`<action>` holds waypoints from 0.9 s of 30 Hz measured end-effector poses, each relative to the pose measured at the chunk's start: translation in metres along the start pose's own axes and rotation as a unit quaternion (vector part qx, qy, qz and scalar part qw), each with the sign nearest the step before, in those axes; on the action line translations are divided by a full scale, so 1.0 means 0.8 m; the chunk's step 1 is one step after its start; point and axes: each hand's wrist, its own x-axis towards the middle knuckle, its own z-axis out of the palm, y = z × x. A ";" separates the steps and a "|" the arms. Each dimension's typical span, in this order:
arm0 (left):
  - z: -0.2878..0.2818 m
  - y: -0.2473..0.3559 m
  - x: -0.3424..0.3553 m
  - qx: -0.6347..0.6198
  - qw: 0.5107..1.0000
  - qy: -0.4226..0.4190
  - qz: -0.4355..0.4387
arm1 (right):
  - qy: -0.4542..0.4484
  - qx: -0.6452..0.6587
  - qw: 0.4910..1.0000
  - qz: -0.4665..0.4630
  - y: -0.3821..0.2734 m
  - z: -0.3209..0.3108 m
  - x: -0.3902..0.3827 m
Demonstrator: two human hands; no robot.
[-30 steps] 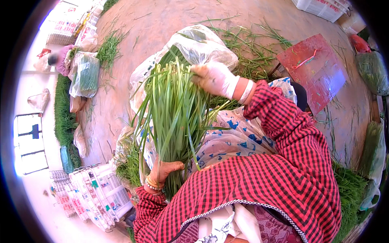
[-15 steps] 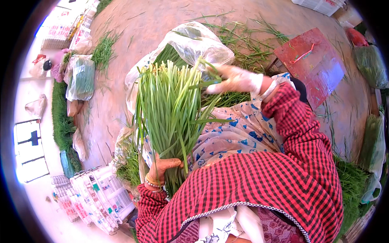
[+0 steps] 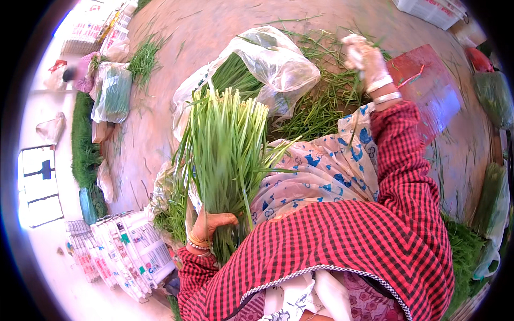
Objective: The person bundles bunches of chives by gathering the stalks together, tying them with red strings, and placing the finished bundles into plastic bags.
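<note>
The left hand (image 3: 213,226) clasps the bunch (image 3: 225,152) low, while the right hand (image 3: 366,61), a blur whose grip I can't make out, hangs near the red board (image 3: 432,88).

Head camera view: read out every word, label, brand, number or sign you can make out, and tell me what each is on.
None can be quoted reliably.
White crates at lower left: coloured print, too small and blurred.
White stack at upper left: red print, too small and blurred.
White crate at upper right: red marks, too blurred.
Green bunch in the left hand: no print seen.
</note>
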 end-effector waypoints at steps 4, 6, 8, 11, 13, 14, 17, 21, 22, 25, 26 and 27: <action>-0.013 -0.003 -0.005 0.020 1.000 0.003 0.021 | -0.192 -0.583 0.786 0.075 0.003 -0.012 -0.014; -0.006 0.014 -0.009 0.078 0.996 0.038 0.027 | -0.299 -0.690 0.659 0.018 0.002 0.037 -0.043; 0.014 0.042 -0.008 0.176 0.979 0.055 0.085 | -0.269 -0.530 0.780 -0.196 0.002 0.069 -0.052; 0.014 0.041 0.014 0.286 0.953 0.047 0.092 | -0.261 -0.489 0.727 -0.404 -0.022 0.150 -0.077; 0.014 0.042 0.013 0.296 0.950 0.039 0.090 | -0.299 -0.551 0.654 -0.425 -0.015 0.193 -0.086; 0.026 0.052 0.011 0.288 0.953 0.038 0.086 | -0.302 -0.596 0.627 -0.401 -0.003 0.213 -0.091; 0.019 0.023 0.024 0.350 0.927 0.021 0.136 | -0.375 -0.615 0.580 -0.380 0.017 0.264 -0.114; 0.029 0.022 0.034 0.489 0.861 0.067 0.121 | -0.519 -0.675 0.507 -0.137 0.041 0.282 -0.130; 0.016 0.011 0.041 0.508 0.854 0.047 0.101 | -0.543 -0.632 0.542 -0.110 0.051 0.275 -0.129; 0.022 0.019 0.032 0.498 0.850 0.113 0.131 | -0.520 -0.506 0.668 -0.166 0.083 0.247 -0.125; 0.021 0.020 0.033 0.507 0.844 0.110 0.136 | -0.492 -0.464 0.708 -0.204 0.090 0.239 -0.124; 0.023 0.022 0.036 0.517 0.837 0.117 0.136 | -0.462 -0.398 0.752 -0.252 0.098 0.232 -0.119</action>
